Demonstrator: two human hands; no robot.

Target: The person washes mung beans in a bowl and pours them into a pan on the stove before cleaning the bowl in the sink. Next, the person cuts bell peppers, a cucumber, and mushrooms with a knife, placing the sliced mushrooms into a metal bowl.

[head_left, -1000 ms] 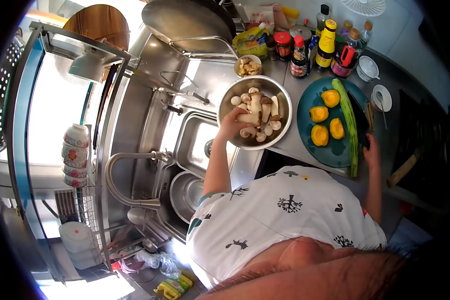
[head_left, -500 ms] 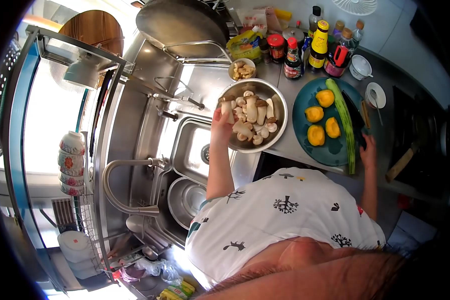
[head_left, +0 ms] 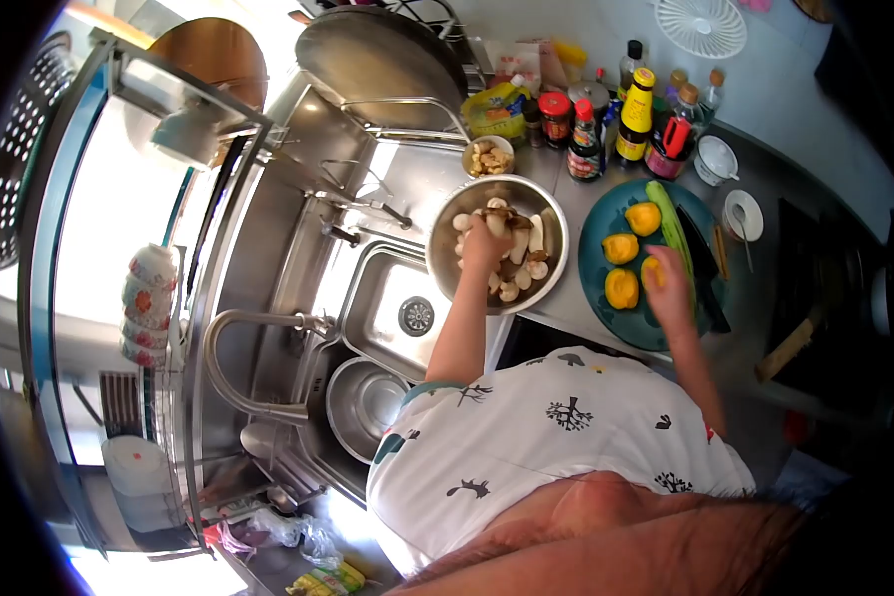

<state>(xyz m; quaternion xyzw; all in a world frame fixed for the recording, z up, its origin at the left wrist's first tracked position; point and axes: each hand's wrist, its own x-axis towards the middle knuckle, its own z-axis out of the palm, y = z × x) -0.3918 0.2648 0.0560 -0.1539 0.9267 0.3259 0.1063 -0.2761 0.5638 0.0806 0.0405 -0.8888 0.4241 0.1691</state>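
Note:
My left hand [head_left: 487, 244] is inside the metal bowl [head_left: 556, 283], its fingers closed around a mushroom among pale, brown-capped mushrooms [head_left: 519, 248]. The grip is partly hidden. Over the teal plate [head_left: 598, 298], my right hand [head_left: 671, 286] has bent fingers at the edge of a yellow pepper [head_left: 652, 271], which they partly cover. Beside these fingers lies a long green gourd [head_left: 671, 223], its lower part hidden by the hand. Several other yellow peppers [head_left: 621, 289] rest on the plate. A dark knife [head_left: 703, 258] lies along the plate's right side, apart from my hand.
A small bowl of pale chunks [head_left: 489, 157] sits behind the metal bowl. Sauce bottles [head_left: 634, 124] line the wall. To the left is a double sink [head_left: 372, 298] with a curved faucet [head_left: 230, 382]. Small white bowls [head_left: 743, 214] and a dark stove [head_left: 834, 288] are at right.
My left hand has lowered the mushroom it held into the bowl and moved toward the middle. My right hand has left the knife and moved left to the peppers. The view has shifted slightly.

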